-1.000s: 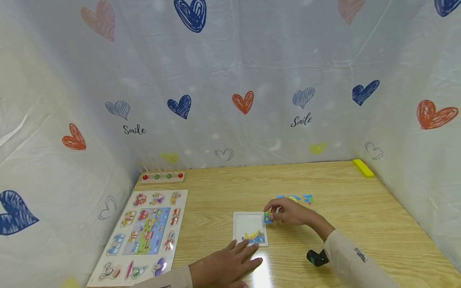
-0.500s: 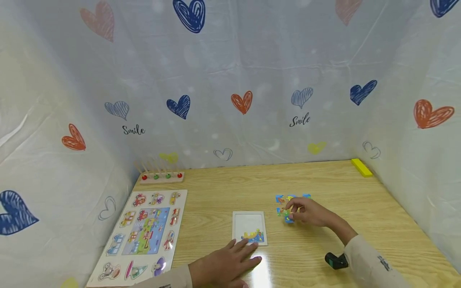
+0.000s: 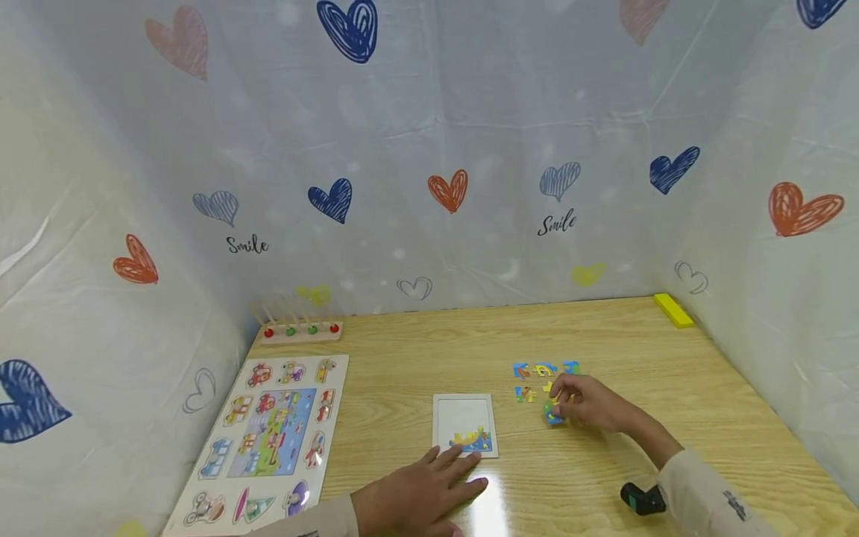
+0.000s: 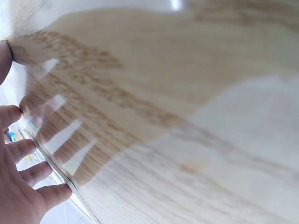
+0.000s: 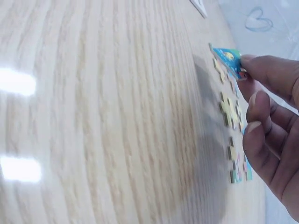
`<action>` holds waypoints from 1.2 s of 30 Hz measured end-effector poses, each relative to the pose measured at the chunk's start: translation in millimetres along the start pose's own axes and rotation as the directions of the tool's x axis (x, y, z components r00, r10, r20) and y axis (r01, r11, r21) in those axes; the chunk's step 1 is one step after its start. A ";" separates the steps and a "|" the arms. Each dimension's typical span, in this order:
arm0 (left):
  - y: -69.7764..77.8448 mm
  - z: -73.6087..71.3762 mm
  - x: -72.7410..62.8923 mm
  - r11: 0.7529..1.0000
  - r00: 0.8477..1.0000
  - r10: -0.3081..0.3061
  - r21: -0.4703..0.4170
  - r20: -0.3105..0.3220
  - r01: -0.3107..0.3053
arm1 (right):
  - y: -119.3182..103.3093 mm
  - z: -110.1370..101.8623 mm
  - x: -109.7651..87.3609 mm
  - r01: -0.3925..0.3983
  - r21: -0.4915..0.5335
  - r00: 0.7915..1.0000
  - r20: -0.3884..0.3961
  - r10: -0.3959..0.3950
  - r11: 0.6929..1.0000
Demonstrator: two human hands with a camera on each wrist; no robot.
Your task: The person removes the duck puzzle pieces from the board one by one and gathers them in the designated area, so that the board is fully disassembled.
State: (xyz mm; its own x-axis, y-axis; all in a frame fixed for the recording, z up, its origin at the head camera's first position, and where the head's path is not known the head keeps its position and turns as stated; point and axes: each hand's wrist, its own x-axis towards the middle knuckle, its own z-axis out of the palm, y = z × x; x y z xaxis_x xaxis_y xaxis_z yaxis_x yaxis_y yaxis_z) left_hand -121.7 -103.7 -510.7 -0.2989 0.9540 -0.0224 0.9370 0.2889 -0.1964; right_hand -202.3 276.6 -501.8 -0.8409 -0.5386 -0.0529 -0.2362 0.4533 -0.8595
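Between thumb and forefinger, my right hand (image 3: 590, 405) pinches a blue and green puzzle piece (image 5: 228, 59), raised over the table beside the loose pieces. Several loose puzzle pieces (image 3: 522, 371) lie in rows on the table; my right fingers cover part of them. A white-framed puzzle tray (image 3: 463, 410) lies at the middle, with joined yellow and blue pieces (image 3: 475, 440) along its near side. My left hand (image 3: 423, 492) is spread, its straight fingertips resting on the tray's near edge. In the left wrist view, those fingers (image 4: 35, 172) lie along the frame's edge.
A large picture board with knobbed vehicle pieces (image 3: 338, 432) lies at the left. Behind it stands a wooden peg rack (image 3: 302, 332) with red and green beads. A yellow block (image 3: 673, 311) sits at the far right corner. A dark device (image 3: 642, 498) is at my right wrist.
My right hand has moved right, from the tray's upper right corner to the loose pieces, carrying the puzzle piece. The left hand stays in place on the tray's edge.
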 end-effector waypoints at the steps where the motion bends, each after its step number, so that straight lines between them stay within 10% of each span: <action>1: -0.1 -0.6 -0.1 1.000 1.000 0.001 -0.001 0.001 -0.001 | -0.7 2.5 0.5 -0.004 -0.005 1.000 -0.009 0.003 1.000; 21: -0.8 -2.0 -0.2 1.000 1.000 0.009 0.030 -0.016 -0.008 | -23.2 52.6 11.5 -0.132 -0.298 0.977 -0.198 0.074 0.946; 36: 0.2 -0.1 -0.5 1.000 1.000 -0.007 0.013 -0.004 0.007 | -20.1 44.7 4.0 -0.122 -0.285 0.991 -0.085 0.102 0.951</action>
State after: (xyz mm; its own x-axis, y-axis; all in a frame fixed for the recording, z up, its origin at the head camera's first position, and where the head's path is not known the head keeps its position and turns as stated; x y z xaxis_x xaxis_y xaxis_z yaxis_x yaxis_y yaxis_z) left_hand -121.4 -104.2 -510.7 -0.3047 0.9523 -0.0169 0.9324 0.2946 -0.2091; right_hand -179.2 233.6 -507.4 -0.8988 -0.4274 -0.0970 -0.2607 0.6992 -0.6658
